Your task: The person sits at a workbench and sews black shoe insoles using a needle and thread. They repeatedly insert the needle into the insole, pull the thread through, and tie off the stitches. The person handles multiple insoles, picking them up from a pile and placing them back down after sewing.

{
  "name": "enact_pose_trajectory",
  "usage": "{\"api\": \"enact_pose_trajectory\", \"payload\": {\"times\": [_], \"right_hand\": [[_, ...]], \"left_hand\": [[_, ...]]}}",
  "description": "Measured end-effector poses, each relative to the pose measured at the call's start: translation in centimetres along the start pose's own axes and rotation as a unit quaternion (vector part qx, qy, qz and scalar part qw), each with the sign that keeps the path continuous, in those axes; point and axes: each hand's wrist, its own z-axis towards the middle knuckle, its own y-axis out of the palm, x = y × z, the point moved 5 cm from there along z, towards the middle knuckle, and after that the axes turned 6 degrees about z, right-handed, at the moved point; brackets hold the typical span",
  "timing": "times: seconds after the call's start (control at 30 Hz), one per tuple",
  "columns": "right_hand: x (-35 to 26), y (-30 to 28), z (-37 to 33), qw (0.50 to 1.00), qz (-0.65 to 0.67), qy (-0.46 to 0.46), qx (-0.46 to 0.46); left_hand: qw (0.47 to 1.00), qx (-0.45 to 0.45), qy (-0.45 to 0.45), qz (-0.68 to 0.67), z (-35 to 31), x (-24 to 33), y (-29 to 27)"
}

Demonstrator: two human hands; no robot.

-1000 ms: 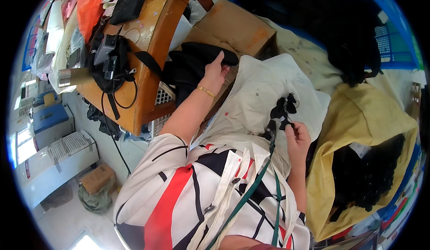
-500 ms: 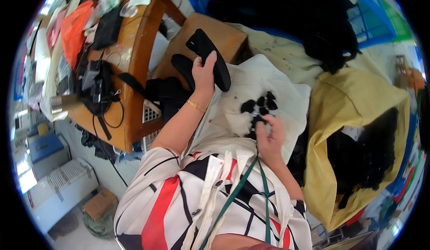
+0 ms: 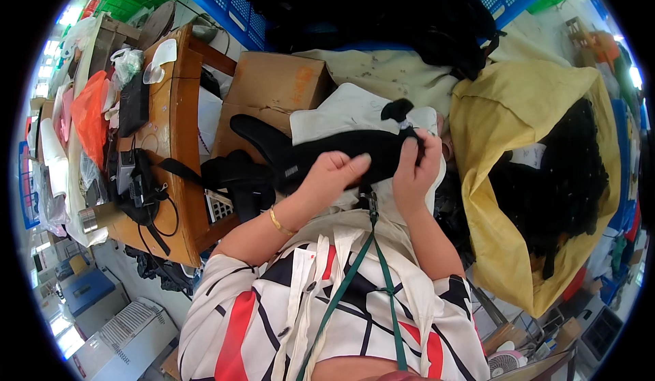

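A long black padded fabric piece (image 3: 348,149) with a small pale label lies across my lap. My left hand (image 3: 333,178) is closed, its thumb and fingertips against this piece's near side. My right hand (image 3: 417,169) pinches at the piece's right end, by a small black fabric bit (image 3: 397,110) with a whitish band below it. Just how the bit meets the long piece is hidden by my fingers. Another long, round-ended black piece (image 3: 258,135) sticks out at the left. Between my hands hangs a dark metal clip (image 3: 372,202) on a green cord (image 3: 355,272).
At the left stands a wooden table (image 3: 179,108) with a black bag and cables. A cardboard box (image 3: 273,84) and a blue crate (image 3: 228,6) of black fabric are ahead. To the right, a yellow sack (image 3: 488,197) holds more black pieces. White cloth (image 3: 341,108) covers my lap.
My left hand has brought the long black piece from the upper left down across my lap. My right hand has lifted from the small black bits, one now at its fingertips. The view has shifted.
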Motion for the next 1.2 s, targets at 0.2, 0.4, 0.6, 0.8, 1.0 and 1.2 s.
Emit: {"api": "enact_pose_trajectory", "payload": {"times": [0.2, 0.4, 0.6, 0.8, 1.0, 1.2], "right_hand": [[3.9, 0.4, -1.6, 0.991, 0.051, 0.117, -0.042], [1.7, 1.3, -4.4, 0.987, -0.011, 0.109, -0.117], [-0.2, 2.2, -6.1, 0.935, -0.215, -0.14, -0.246], [2.3, 1.4, -8.4, 0.944, -0.077, 0.113, -0.301], [5.3, 1.8, -11.4, 0.854, 0.195, 0.433, -0.215], [5.4, -2.6, -9.2, 0.9, 0.099, 0.378, -0.196]], "left_hand": [[0.981, 0.095, -0.084, -0.144, -0.6, -4.8, -1.9], [0.979, 0.067, -0.086, -0.173, -2.4, -5.2, -1.1], [0.976, 0.094, -0.044, -0.193, -1.3, -5.7, 0.2], [0.943, 0.068, -0.135, -0.295, -0.7, -7.0, 0.5], [0.958, 0.041, -0.134, -0.249, -0.6, -7.6, 0.3], [0.947, 0.112, -0.133, -0.269, -0.7, -6.2, 0.3]]}}
